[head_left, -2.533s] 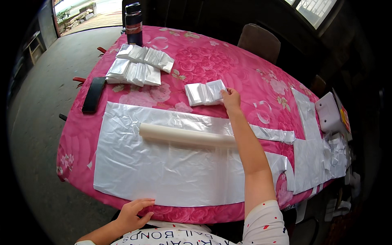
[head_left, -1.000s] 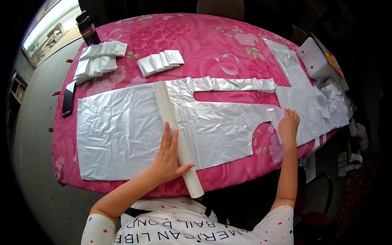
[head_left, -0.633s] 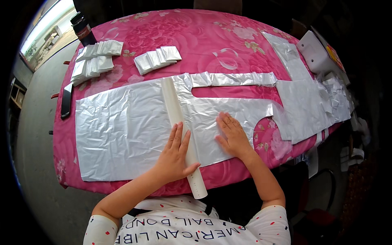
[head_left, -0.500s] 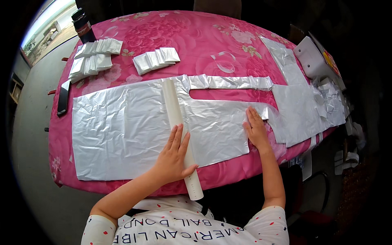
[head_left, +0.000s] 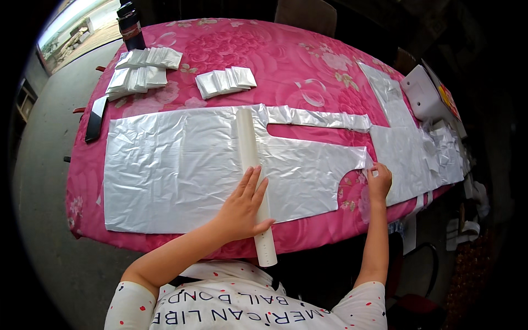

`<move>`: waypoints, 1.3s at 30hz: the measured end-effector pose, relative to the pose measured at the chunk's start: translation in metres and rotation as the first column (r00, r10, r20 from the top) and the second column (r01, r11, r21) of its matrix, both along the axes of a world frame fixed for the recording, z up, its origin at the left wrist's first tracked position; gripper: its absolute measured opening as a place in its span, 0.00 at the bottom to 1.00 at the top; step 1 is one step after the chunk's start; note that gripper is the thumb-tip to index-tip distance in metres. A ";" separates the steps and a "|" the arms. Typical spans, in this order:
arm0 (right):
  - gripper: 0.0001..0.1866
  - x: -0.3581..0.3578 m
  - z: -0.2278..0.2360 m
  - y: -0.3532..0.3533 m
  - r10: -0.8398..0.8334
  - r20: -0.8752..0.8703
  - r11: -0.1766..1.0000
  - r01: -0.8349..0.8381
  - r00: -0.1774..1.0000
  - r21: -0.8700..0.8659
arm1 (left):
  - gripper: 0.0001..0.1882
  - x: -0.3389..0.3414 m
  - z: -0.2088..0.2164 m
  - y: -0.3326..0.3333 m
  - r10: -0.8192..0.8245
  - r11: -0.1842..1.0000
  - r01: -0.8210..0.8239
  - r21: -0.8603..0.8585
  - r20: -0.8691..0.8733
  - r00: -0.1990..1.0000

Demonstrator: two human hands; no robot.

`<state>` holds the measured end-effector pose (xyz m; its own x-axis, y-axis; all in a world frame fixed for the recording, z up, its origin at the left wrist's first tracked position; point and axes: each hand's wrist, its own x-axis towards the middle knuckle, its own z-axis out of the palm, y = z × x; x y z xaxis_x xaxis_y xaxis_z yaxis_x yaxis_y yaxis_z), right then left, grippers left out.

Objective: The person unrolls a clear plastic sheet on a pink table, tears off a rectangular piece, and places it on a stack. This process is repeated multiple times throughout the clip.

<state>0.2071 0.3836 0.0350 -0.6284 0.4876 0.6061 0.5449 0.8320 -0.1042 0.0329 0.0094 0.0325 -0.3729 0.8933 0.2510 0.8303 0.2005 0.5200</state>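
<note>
A large silvery-white plastic bag (head_left: 165,165) lies flat and slightly creased, its strap-like handles pointing right. Across it rests a pale tube (head_left: 249,146), its near end jutting past the table edge. My left hand (head_left: 242,206) lies on the tube with fingers stretched out and thumb apart. At the tip of the near handle, my right hand (head_left: 379,180) is closed in a pinch on the plastic. The far handle (head_left: 319,117) lies folded narrow along the cloth. Beside my right hand is a pile of similar plastic bags (head_left: 404,148).
Folded silvery packets (head_left: 146,69) and another small row (head_left: 225,82) lie beyond the bag on the pink flowered tablecloth (head_left: 220,44). A dark bottle (head_left: 131,30) and a phone (head_left: 97,120) are at the left. A white box (head_left: 423,93) stands at the far right.
My right hand has moved rightward from lying flat on the near handle to pinching its tip. The handle now reaches out further right. My left hand stays on the tube.
</note>
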 end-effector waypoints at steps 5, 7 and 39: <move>0.09 -0.026 0.036 -0.059 0.181 -0.009 0.919 -0.172 0.983 -0.354 | 0.43 0.001 0.001 0.001 -0.003 1.000 0.003 0.014 0.018 1.000; 0.09 -0.041 0.046 -0.104 0.213 -0.113 0.734 -0.236 0.970 -0.637 | 0.40 0.002 0.004 0.001 0.011 0.999 -0.012 0.047 0.019 1.000; 0.13 0.006 0.043 0.028 -0.183 -0.215 0.954 0.226 0.959 0.197 | 0.09 -0.048 0.001 -0.061 0.166 0.933 -0.313 -0.179 0.984 -0.066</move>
<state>0.2128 0.4114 0.0779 -0.3897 0.4364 0.8110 0.6934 0.7185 -0.0534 -0.0152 -0.0513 0.0331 -0.4927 0.6910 -0.5289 -0.6101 0.1591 0.7762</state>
